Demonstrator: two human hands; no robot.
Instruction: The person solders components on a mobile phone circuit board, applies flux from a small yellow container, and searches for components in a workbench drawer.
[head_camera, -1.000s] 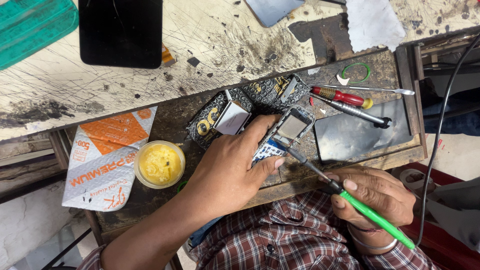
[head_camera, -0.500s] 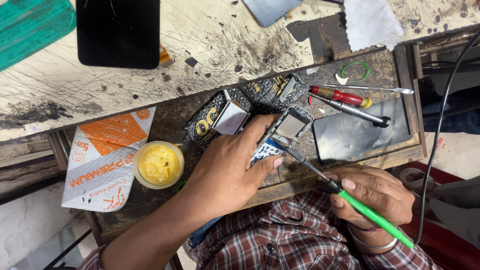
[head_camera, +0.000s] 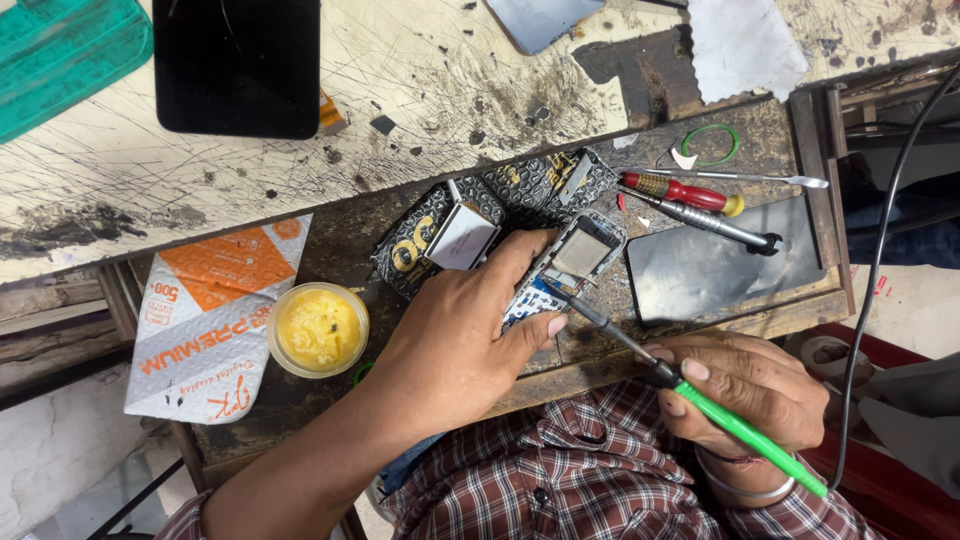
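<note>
Head camera looks straight down at a scratched workbench (head_camera: 420, 90) and at the two hands of a person in a checked shirt. The left hand (head_camera: 455, 335) lies flat over the lower part of an opened small phone (head_camera: 572, 262); the thumb and the forefinger are spread apart and press on both sides of the phone body, so the hand pins it down on the dark work mat (head_camera: 350, 235) more than it grips it. The phone lies tilted, with its bare metal frame toward the top right and some blue keys showing just beside the thumb. The right hand (head_camera: 745, 390) is closed around the green handle of a soldering iron (head_camera: 690, 385), the fingers curled tightly on it like on a pen, and the dark metal tip reaches the phone at its lower edge, near the left thumb. A black cable (head_camera: 868, 300) runs along the right side. Left of the left hand stands a round jar of yellow paste (head_camera: 318, 330), and beside it lies an orange and grey pouch (head_camera: 210, 315). Above the phone lie a red-handled screwdriver (head_camera: 680, 190), a grey screwdriver (head_camera: 705, 220) and thin tweezers (head_camera: 745, 178), near a dark glass panel (head_camera: 725, 265). A black phone (head_camera: 238, 65) lies on the bench top, well apart.
</note>
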